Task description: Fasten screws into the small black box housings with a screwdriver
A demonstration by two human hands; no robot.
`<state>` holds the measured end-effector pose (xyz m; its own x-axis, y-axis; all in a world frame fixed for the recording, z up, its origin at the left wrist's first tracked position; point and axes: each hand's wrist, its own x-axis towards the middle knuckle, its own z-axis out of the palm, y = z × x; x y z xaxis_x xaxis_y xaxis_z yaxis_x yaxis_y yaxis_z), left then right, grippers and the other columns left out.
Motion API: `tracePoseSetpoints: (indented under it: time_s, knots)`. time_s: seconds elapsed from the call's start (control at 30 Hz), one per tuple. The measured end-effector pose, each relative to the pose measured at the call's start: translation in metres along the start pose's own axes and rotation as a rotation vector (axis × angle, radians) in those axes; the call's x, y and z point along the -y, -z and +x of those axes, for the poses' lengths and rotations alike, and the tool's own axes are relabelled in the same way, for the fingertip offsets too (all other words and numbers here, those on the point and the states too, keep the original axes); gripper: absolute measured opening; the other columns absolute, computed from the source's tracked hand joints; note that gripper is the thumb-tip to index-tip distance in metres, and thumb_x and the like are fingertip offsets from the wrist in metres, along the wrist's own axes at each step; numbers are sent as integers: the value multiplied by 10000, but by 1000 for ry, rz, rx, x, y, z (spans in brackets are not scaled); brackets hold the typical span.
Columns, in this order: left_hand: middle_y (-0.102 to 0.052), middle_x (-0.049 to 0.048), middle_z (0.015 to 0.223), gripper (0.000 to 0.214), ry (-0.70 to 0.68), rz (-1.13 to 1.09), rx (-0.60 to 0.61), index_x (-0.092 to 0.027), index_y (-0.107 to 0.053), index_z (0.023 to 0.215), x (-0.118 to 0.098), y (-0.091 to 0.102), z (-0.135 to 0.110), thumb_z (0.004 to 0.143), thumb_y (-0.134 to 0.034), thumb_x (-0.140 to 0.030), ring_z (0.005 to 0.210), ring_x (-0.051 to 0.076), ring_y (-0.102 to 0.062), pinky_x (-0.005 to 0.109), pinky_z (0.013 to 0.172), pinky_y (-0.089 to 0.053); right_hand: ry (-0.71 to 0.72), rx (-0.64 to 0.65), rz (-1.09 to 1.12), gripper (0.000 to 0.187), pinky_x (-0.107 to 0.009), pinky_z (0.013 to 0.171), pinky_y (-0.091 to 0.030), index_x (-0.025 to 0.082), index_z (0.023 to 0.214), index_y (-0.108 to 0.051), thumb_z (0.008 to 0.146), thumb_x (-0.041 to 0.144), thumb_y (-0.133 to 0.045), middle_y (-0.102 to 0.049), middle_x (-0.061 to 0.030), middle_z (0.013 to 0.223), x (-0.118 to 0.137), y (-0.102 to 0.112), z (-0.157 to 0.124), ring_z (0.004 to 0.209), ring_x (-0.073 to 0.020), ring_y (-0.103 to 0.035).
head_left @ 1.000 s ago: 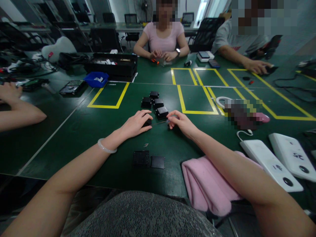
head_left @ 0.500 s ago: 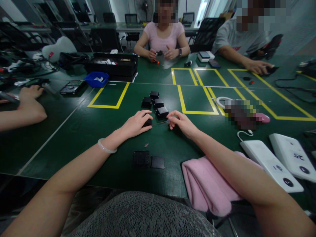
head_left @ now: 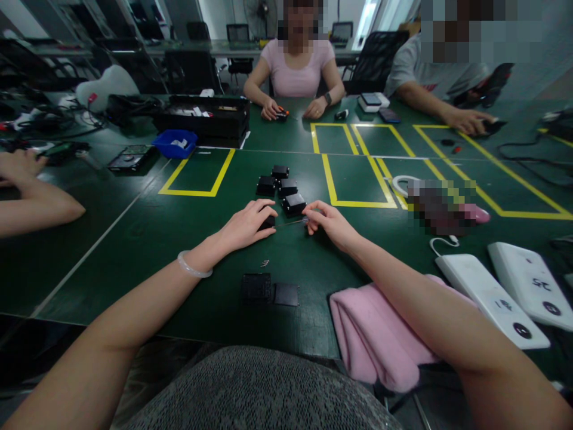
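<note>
My left hand (head_left: 250,224) is closed around a small black box (head_left: 267,223) on the green table, its fingers covering most of it. My right hand (head_left: 326,222) pinches the handle of a thin screwdriver (head_left: 295,223), whose shaft points left at the black box. Whether the tip touches a screw is too small to tell. Just beyond my hands stand several similar black boxes (head_left: 293,204) with small shiny spots at their sides. Nearer to me lie two flat black plastic parts (head_left: 256,287), side by side, and a few tiny screws (head_left: 265,263).
A pink towel (head_left: 371,334) hangs over the table edge beneath my right forearm. White power-bank-like devices (head_left: 492,301) lie at the right. A blue tray (head_left: 175,144) and a black bin (head_left: 224,128) stand at the back left. Other people sit across and at the left.
My hands, the box and the screwdriver stay almost still. Across the table, a person's hands have lowered to the tabletop and moved apart. The arm at the left has drawn further left.
</note>
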<state>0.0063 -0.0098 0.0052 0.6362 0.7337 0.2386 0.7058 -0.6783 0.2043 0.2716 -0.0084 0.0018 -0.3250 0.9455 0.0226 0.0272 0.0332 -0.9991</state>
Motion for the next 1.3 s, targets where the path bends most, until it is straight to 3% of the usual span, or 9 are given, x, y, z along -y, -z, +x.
tracePoseSetpoints:
  time_s: [0.13,0.4,0.6,0.83,1.07,1.3]
  knots:
    - [-525,156,1509,315,-1,-1,1,-200,-564,1270,-1,0,0,991,-646,-320,1321,338,-567,522,996,-593,-15,24,-9,288,-274,582,-420,193,870,-609,896,462,-711,-427,105,458,-2,1,1,474,-114,-509]
    - [-523,148,1513,316,7,0,2,-209,-562,1270,-1,1,-1,989,-656,-317,1331,337,-563,520,999,-597,4,-23,-6,293,-281,611,-449,204,903,-596,815,406,-788,-567,81,533,-1,0,0,521,-121,-565]
    - [-520,141,1514,316,3,-6,2,-220,-566,1277,0,1,-1,991,-648,-327,1335,338,-563,512,983,-604,-11,7,-9,337,-272,567,-415,209,872,-602,852,499,-772,-426,114,445,0,1,0,480,-119,-516]
    - [-526,151,1513,322,1,1,4,-203,-569,1271,-1,1,0,985,-661,-321,1339,340,-561,526,1015,-589,12,-15,-9,350,-282,615,-434,209,897,-589,788,460,-808,-536,91,520,-2,1,1,525,-121,-553]
    - [-524,143,1516,319,2,2,2,-214,-569,1278,-1,1,0,990,-645,-329,1328,334,-568,527,1013,-590,-8,22,-8,370,-272,576,-390,204,885,-589,864,535,-754,-383,114,461,-2,2,2,487,-128,-517]
    - [-526,145,1509,313,2,-4,0,-210,-569,1273,-1,1,0,991,-644,-324,1326,337,-567,525,1002,-596,17,-20,-11,365,-278,603,-429,211,889,-581,804,481,-811,-553,77,551,-2,0,1,529,-117,-550]
